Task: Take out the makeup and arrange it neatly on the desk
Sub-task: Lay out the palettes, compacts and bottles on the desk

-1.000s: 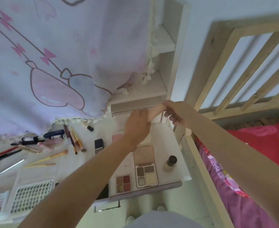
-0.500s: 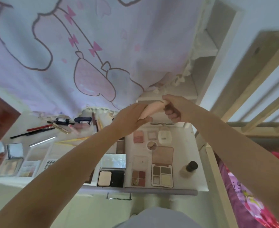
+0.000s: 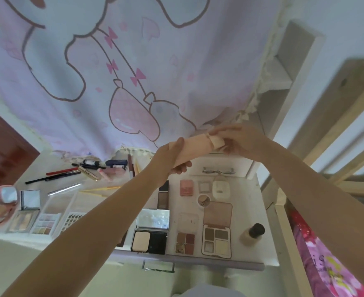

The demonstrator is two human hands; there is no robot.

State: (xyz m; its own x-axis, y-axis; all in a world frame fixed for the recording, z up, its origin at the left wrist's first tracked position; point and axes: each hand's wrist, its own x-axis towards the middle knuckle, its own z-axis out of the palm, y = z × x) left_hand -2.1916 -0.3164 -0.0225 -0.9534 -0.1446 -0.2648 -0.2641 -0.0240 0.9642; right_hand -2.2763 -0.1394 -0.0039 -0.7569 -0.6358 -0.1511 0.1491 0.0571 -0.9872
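1. Both hands hold a peach-pink tube [image 3: 195, 147] in the air above the far edge of the white table [image 3: 244, 213], in front of a pale curtain [image 3: 134, 71] printed with cartoon outlines and pink bows.
2. The left hand [image 3: 172, 156] is wrapped round the tube's lower end, fingers curled under it and thumb on top.
3. The right hand [image 3: 234, 139] pinches the tube's upper end, where a lighter, squarish cap [image 3: 216, 142] shows between thumb and fingers.
4. The tube is smooth, matte and plain, tilted with its cap end higher and to the right; any lettering is too blurred to read.
5. Below the hands, makeup lies in rows on the table: a four-pan eyeshadow palette [image 3: 217, 239] with its lid open, a small brown-and-red quad [image 3: 185, 242], a powder compact [image 3: 151, 232] with a mirror, a pink blush [image 3: 186, 188] and a white oval case [image 3: 220, 188].
6. A dark-capped bottle [image 3: 253, 233] stands near the table's right edge.
7. To the left lie pencils and tubes [image 3: 95, 168], further open palettes [image 3: 46, 224] and a pink mirror compact [image 3: 6, 195].
8. A pair of glasses [image 3: 218, 170] rests at the back of the table, just under the held tube.
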